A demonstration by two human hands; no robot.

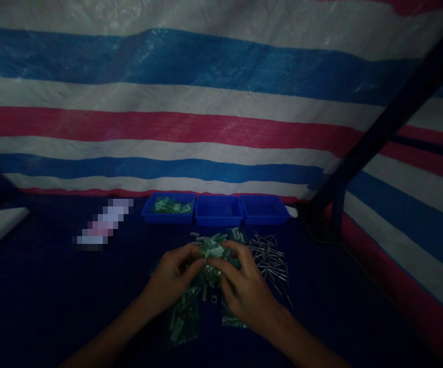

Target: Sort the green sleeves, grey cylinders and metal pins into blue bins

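Both of my hands pinch a small clear-green plastic bag (214, 250) with pale, short pieces inside. My left hand (177, 271) grips its left side, thumb and fingers pressed together. On the bag's right side, the thumb and forefinger of my right hand (246, 281) are closed. Beneath and around my hands are more greenish bags, one at the lower left (185, 317) and another partly under my right hand (233, 318). A small ring-shaped piece (214, 299) and short pale cylinders (194, 234) lie loose on the dark blue surface. The picture is dim, so fine details are unclear.
Three blue trays stand in a row at the back; the left tray (167, 220) holds filled bags beside the middle tray (219, 221) and right tray (265, 220). Thin metal rods (269, 255) lie piled at right. A striped tarp (167, 122) hangs behind, with a dark slanted post (382, 122).
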